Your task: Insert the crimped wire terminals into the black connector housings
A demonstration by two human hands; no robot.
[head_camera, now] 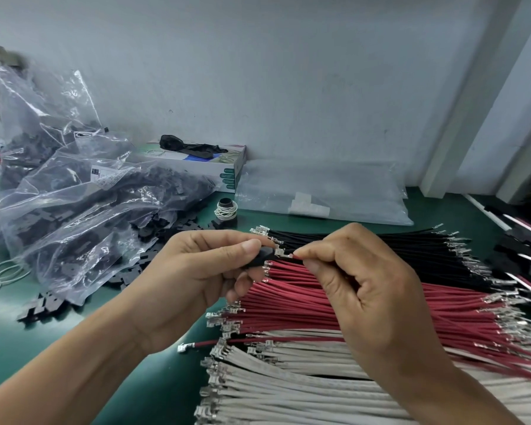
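- Terminal [282, 251]: held above the wire piles, long axis roughly level, tip pointing left, just beside the housing [256, 261].
- Right hand [365, 289]: pinches the red wire just behind the terminal.
- Left hand [196, 271]: grips the housing; its opening appears to face right.
- Judgement: insertion calls for a short leftward push.

Even bright light, glare on plastic bags [74, 191], blurred, bowed edges
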